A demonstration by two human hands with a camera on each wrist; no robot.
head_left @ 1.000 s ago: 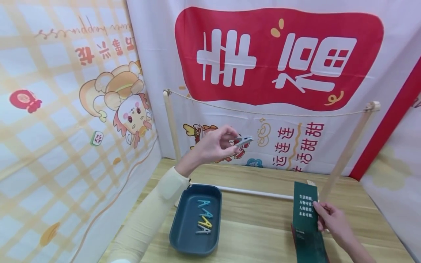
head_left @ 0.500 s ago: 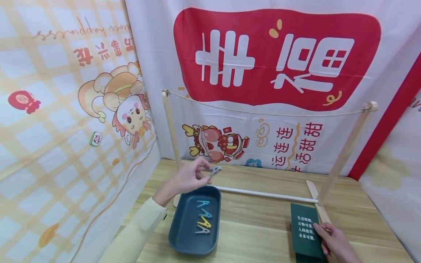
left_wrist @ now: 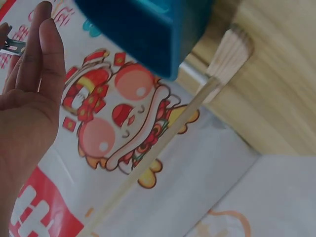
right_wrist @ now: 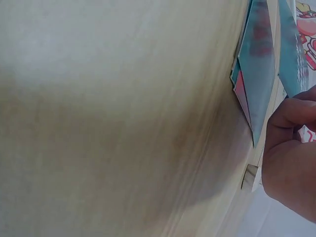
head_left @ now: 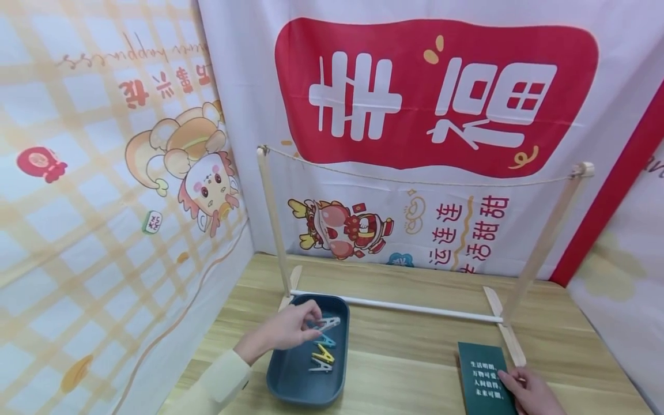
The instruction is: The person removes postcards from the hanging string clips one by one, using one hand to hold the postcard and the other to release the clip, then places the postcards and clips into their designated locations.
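My left hand (head_left: 290,327) pinches a pale grey clothespin (head_left: 330,323) between thumb and fingers, over the far part of a dark blue tray (head_left: 301,387). Below it in the tray lie a blue clothespin (head_left: 327,340), a yellow clothespin (head_left: 324,353) and a grey clothespin (head_left: 321,366). In the left wrist view, only one end of the held clothespin (left_wrist: 14,47) shows past the fingers. At the front right, my right hand (head_left: 531,391) grips the edge of a dark green card (head_left: 479,374) with white characters. The right wrist view shows the card's panels (right_wrist: 259,64) standing apart, as if folded.
Behind the tray stands a wooden frame with a left post (head_left: 274,222), a right post (head_left: 544,251) and a thin string (head_left: 415,181) between their tops. A white rod (head_left: 420,308) joins the posts low down. Printed cloth (head_left: 519,219) hangs behind and along the left.
My left hand has come down and left from below the string to the tray, still pinching the clothespin. My right hand has lowered the green card towards the front of the table.
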